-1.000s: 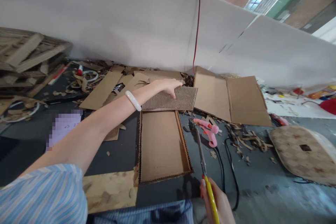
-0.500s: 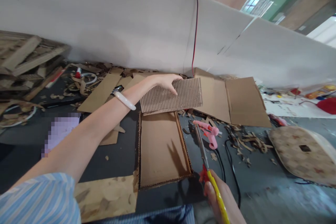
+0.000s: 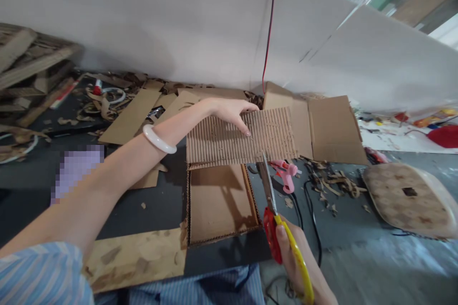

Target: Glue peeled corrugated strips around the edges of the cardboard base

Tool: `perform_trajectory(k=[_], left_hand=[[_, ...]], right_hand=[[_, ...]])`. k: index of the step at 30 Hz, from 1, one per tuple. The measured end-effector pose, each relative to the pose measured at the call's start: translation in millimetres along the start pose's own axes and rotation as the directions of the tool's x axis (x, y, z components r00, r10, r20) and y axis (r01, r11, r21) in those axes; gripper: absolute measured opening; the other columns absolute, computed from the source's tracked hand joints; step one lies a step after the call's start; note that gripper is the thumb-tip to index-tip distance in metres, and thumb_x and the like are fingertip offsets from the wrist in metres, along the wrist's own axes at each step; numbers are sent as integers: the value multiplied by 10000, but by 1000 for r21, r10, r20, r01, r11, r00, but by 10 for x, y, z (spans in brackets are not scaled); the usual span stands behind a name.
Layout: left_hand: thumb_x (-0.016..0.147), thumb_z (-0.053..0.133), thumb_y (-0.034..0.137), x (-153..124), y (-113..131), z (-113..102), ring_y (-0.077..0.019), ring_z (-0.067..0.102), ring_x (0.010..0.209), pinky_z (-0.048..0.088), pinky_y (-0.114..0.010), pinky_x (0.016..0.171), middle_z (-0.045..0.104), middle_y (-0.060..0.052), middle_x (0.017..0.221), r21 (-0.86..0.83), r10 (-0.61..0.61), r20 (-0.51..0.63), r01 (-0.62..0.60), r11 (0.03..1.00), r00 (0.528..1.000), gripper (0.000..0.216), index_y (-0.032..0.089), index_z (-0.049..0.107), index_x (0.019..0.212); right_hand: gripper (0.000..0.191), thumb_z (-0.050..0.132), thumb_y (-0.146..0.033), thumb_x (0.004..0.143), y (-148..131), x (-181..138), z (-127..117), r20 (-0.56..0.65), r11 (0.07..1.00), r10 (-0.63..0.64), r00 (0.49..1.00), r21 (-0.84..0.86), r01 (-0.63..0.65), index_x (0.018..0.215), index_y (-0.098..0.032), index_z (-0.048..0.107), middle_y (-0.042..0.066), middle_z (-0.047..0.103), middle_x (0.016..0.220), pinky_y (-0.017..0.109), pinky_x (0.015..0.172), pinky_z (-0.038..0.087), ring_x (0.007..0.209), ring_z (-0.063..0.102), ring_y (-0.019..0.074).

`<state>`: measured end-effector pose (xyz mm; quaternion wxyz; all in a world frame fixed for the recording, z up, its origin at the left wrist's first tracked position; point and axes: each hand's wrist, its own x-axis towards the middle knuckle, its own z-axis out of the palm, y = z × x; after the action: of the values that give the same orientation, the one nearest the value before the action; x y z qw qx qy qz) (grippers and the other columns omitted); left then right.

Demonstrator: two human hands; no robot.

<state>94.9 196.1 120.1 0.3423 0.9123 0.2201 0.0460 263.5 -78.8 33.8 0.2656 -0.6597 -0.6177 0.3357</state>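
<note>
My left hand [image 3: 238,113] grips the upper edge of a corrugated cardboard piece [image 3: 218,140], thumb in front and fingers over the back. The piece is raised above the far end of a shallow cardboard box [image 3: 218,205], ridged side toward me. In my right hand [image 3: 296,252] is a pair of scissors [image 3: 269,186] with red and yellow handles. Their blades point up, and the tips are at the lower edge of the corrugated piece, right of its middle. Whether they touch it I cannot tell. A pink glue gun [image 3: 286,174] lies just right of the blades.
Cardboard scraps [image 3: 336,178] lie to the right, before a folded cardboard sheet [image 3: 332,128]. A patterned cushion-like seat [image 3: 408,198] is at far right. Stacked wooden strips [image 3: 32,59] stand at far left. A black cable [image 3: 315,221] runs toward the front edge; a stained cardboard strip [image 3: 143,255] lies near me.
The corrugated piece has come closer to me and now covers more of the box. The scissors have moved up to its lower edge. The view has tilted slightly downward.
</note>
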Motion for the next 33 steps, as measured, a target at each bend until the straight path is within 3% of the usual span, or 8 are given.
perform_trajectory(k=[4, 9, 14, 20, 33], left_hand=[[610, 662, 404, 11, -43, 66, -269, 468, 1097, 362, -341, 887, 526, -85, 1225, 20, -11, 14, 10, 1000, 1000, 664, 176, 491, 1210], [589, 679, 412, 37, -130, 145, -276, 439, 1144, 359, -347, 911, 460, -114, 1303, -15, -4, 11, 4, 1000, 1000, 789, 147, 417, 1284], [585, 674, 378, 42, -126, 188, -247, 472, 1118, 370, -319, 897, 516, -77, 1253, -47, 20, 21, -19, 999, 1000, 724, 175, 458, 1246], [601, 652, 369, 29, -64, 202, -225, 483, 1106, 379, -288, 882, 514, -86, 1258, -68, 7, 40, -4, 998, 999, 681, 153, 466, 1220], [598, 680, 370, 14, -152, 243, -240, 470, 1131, 348, -309, 930, 540, -95, 1226, -192, 44, 60, -31, 981, 997, 644, 135, 495, 1168]], right_hand=[[494, 223, -565, 861, 33, 14, 36, -19, 999, -37, 999, -31, 36, 614, -193, 434, -7, 454, 542, 234, 447, 307, 473, 381, 118], [487, 212, -573, 859, 12, 12, 48, -18, 999, 41, 999, -13, -41, 635, -198, 428, -27, 411, 488, 231, 422, 274, 442, 361, 117], [474, 211, -577, 855, 35, 21, 51, 13, 997, 68, 998, -35, -68, 613, -208, 385, -26, 402, 487, 226, 416, 284, 442, 367, 116], [478, 222, -583, 847, 40, 20, 86, -34, 992, 110, 993, -61, -112, 597, -207, 377, -28, 400, 474, 229, 429, 276, 442, 366, 113], [448, 247, -581, 843, 152, 27, 131, -8, 989, 77, 997, -129, -77, 638, -211, 395, -17, 451, 503, 235, 431, 310, 441, 430, 128]])
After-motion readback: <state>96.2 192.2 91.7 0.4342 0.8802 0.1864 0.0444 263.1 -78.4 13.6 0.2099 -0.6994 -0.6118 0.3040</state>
